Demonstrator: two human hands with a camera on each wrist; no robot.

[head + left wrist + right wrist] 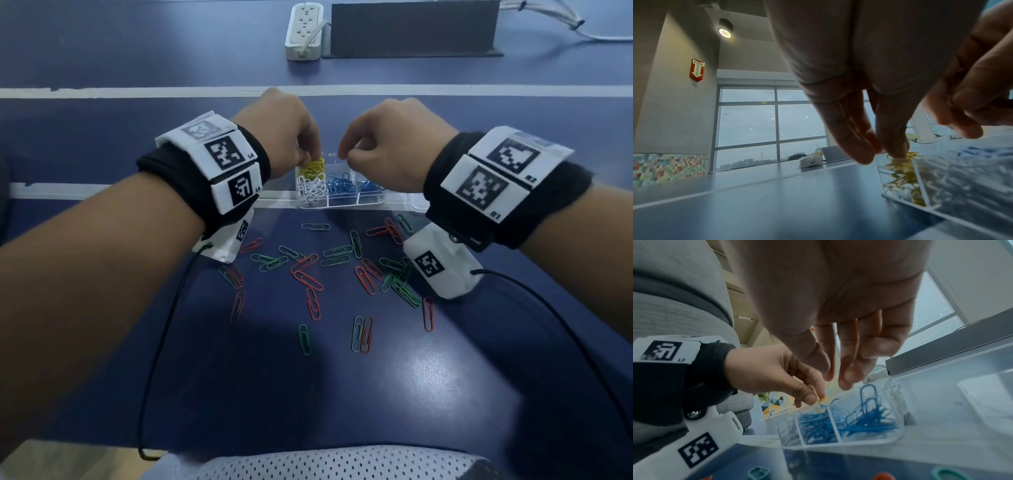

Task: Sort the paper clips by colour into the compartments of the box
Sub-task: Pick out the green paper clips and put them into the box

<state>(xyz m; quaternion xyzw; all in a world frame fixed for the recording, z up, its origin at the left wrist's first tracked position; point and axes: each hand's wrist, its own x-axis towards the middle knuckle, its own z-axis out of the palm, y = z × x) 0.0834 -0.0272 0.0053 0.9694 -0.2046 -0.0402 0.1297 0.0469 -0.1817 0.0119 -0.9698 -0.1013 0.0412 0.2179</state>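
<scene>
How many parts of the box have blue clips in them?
2: the near row's middle compartment and right compartment. The left hand and right hand hide the back row, so there may be more.

- Box: clear plastic; holds yellow clips far left, white clips near left, blue clips to their right.
- Loose clips on table: red-orange and green.
- Table: dark blue, white stripes.
- Wrist bands: black, with white tags bearing black square codes.
- Power strip: white.
</scene>
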